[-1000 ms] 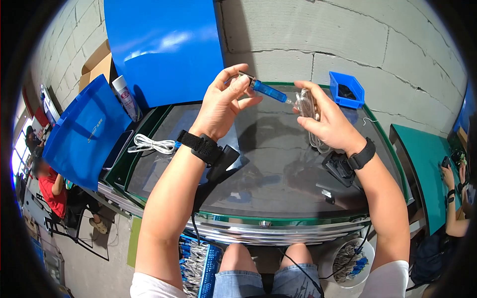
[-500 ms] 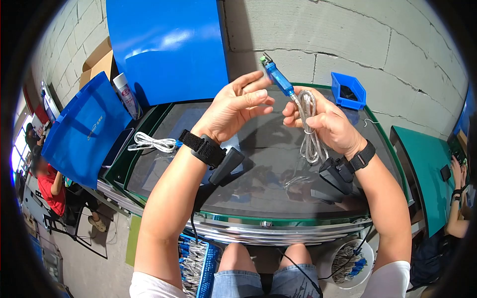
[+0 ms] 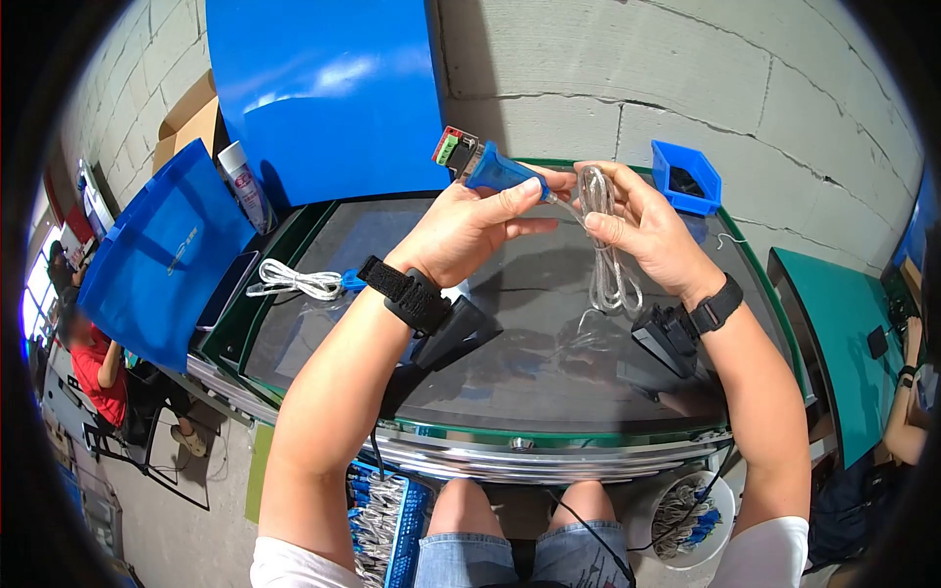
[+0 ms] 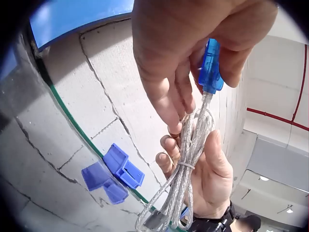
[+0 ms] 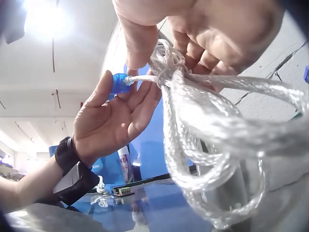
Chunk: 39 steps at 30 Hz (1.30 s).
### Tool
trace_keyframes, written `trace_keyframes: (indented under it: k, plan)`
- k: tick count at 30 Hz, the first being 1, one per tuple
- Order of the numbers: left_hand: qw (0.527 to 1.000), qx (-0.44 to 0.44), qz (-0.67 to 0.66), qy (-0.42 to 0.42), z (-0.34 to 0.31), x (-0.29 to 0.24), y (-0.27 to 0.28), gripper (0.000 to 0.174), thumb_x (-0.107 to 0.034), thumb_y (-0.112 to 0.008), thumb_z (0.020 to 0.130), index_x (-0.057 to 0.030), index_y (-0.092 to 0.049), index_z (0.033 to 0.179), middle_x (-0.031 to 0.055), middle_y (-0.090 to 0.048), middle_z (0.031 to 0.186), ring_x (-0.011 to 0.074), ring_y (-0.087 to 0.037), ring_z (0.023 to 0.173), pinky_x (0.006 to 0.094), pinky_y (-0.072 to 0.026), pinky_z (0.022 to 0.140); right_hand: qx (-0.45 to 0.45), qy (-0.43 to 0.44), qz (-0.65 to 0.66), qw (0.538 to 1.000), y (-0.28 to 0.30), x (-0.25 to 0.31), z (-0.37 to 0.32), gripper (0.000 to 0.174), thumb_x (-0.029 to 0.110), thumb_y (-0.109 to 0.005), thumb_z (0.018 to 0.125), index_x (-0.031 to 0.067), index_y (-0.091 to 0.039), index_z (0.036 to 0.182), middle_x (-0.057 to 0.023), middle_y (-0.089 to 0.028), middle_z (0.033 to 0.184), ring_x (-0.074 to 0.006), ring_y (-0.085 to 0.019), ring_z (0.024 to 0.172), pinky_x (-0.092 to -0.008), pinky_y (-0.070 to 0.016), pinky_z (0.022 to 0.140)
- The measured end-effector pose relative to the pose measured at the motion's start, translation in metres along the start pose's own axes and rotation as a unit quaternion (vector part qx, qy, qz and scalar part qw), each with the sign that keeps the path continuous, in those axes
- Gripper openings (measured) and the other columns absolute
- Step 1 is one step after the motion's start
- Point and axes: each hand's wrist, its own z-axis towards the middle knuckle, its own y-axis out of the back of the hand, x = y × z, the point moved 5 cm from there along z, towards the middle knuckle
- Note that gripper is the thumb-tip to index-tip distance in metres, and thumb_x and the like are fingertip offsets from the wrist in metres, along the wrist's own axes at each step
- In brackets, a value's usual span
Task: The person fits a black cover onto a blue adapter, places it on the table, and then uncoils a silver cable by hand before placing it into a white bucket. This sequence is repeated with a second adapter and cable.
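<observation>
One spray can [image 3: 247, 188], near the counter's [image 3: 520, 363] far left corner; label printed, wording illegible. One blue panel [image 3: 147, 284], by the left edge; white lettering too small to read. One blue connector [image 3: 498, 174], green-and-red terminal end, pinched between thumb and fingers of the left grip [image 3: 459, 223], above the counter's far half. One clear coiled cable [image 3: 595, 191], joined to connector, held in the right grip [image 3: 647, 235].

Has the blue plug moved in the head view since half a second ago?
Yes: the blue plug moved left, farther from the small blue bin.
</observation>
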Motion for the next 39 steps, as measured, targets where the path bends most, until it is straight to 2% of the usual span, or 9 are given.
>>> trace_keyframes:
  k: [9, 12, 14, 18, 22, 25, 27, 34, 39]
  plan:
    - [0.999, 0.03, -0.006, -0.015, -0.003, -0.006, -0.006, 0.031, -0.021, -0.063, 0.086, -0.0034, -0.062, 0.112, 0.0161, -0.053, 0.129, 0.0254, -0.052, 0.117, 0.0434, -0.0448, 0.097, 0.017, 0.004, 0.018, 1.0, -0.001, 0.005, -0.001, 0.055, 0.014, -0.065, 0.086, 0.0078, -0.038, 0.134, -0.007, -0.051, 0.12, -0.015, -0.051, 0.111, -0.0292, -0.0437, 0.091]
    - [0.998, 0.048, -0.012, -0.026, -0.003, -0.006, -0.005, 0.036, -0.02, -0.065, 0.084, -0.0026, -0.059, 0.115, 0.0141, -0.055, 0.125, 0.0246, -0.054, 0.115, 0.0433, -0.0442, 0.098, 0.006, 0.01, -0.028, 1.0, 0.001, 0.006, -0.001, 0.058, 0.014, -0.07, 0.083, 0.0087, -0.04, 0.132, -0.0047, -0.051, 0.114, -0.0131, -0.051, 0.107, -0.0277, -0.0441, 0.088]
    - [0.999, 0.042, -0.023, -0.023, -0.003, -0.004, -0.004, 0.036, -0.014, -0.07, 0.08, -0.0041, -0.06, 0.113, 0.0056, -0.06, 0.11, 0.0167, -0.056, 0.105, 0.0386, -0.0448, 0.097, 0.006, 0.007, -0.027, 1.0, 0.001, 0.006, -0.001, 0.059, 0.014, -0.072, 0.08, 0.0093, -0.041, 0.13, -0.0034, -0.051, 0.11, -0.012, -0.051, 0.103, -0.0266, -0.0441, 0.086]
    - [0.999, 0.046, -0.014, -0.022, -0.007, -0.01, -0.012, 0.048, -0.012, -0.072, 0.077, -0.0029, -0.052, 0.12, 0.0079, -0.056, 0.114, 0.0198, -0.054, 0.11, 0.0395, -0.0428, 0.1, -0.003, 0.022, -0.033, 0.999, 0.002, 0.005, -0.001, 0.062, 0.012, -0.078, 0.074, 0.0101, -0.044, 0.125, -0.0002, -0.048, 0.102, -0.0094, -0.049, 0.093, -0.0234, -0.0431, 0.078]
    - [0.994, 0.039, 0.103, 0.022, -0.006, -0.004, -0.009, 0.034, -0.013, -0.073, 0.077, -0.0036, -0.059, 0.106, 0.0061, -0.056, 0.108, 0.0162, -0.055, 0.106, 0.0341, -0.0448, 0.095, 0.003, 0.02, -0.056, 0.998, 0.001, 0.006, -0.002, 0.062, 0.012, -0.079, 0.073, 0.0099, -0.044, 0.124, -0.0001, -0.049, 0.101, -0.0093, -0.049, 0.091, -0.0224, -0.0423, 0.076]
    - [0.993, 0.038, 0.116, 0.006, -0.005, 0.0, -0.007, 0.024, -0.015, -0.073, 0.078, -0.0051, -0.06, 0.095, 0.0065, -0.057, 0.107, 0.0164, -0.055, 0.102, 0.0337, -0.0451, 0.092, 0.022, 0.024, -0.043, 0.999, -0.002, 0.008, -0.002, 0.059, 0.013, -0.077, 0.076, 0.0098, -0.045, 0.124, 0.0006, -0.048, 0.1, -0.0093, -0.05, 0.089, -0.0226, -0.0427, 0.079]
    - [0.999, 0.022, 0.01, -0.024, -0.003, 0.001, -0.006, 0.022, -0.02, -0.075, 0.078, -0.0063, -0.062, 0.088, 0.002, -0.061, 0.091, 0.0129, -0.058, 0.09, 0.0302, -0.0473, 0.084, 0.006, 0.024, 0.0, 1.0, 0.001, 0.009, -0.002, 0.046, 0.012, -0.072, 0.081, 0.0082, -0.049, 0.121, 0.0003, -0.051, 0.099, -0.0091, -0.051, 0.089, -0.0232, -0.0432, 0.082]
    - [0.999, 0.02, 0.024, -0.016, -0.002, 0.002, -0.007, 0.023, -0.022, -0.073, 0.08, -0.0066, -0.057, 0.086, 0.0081, -0.061, 0.101, 0.0167, -0.057, 0.095, 0.0355, -0.0441, 0.089, -0.015, 0.004, -0.023, 1.0, 0.004, 0.014, -0.002, 0.026, 0.007, -0.062, 0.086, 0.0059, -0.056, 0.111, -0.0001, -0.057, 0.099, -0.008, -0.052, 0.091, -0.0251, -0.0433, 0.085]
    - [0.995, -0.031, 0.093, -0.008, -0.004, -0.005, -0.01, 0.025, -0.017, -0.072, 0.08, -0.0022, -0.06, 0.097, 0.0087, -0.063, 0.1, 0.017, -0.058, 0.097, 0.0344, -0.0431, 0.091, 0.003, 0.007, -0.026, 1.0, -0.002, 0.014, -0.002, 0.027, 0.009, -0.061, 0.088, 0.0051, -0.052, 0.113, 0.0005, -0.056, 0.098, -0.004, -0.053, 0.08, -0.0185, -0.0463, 0.06]
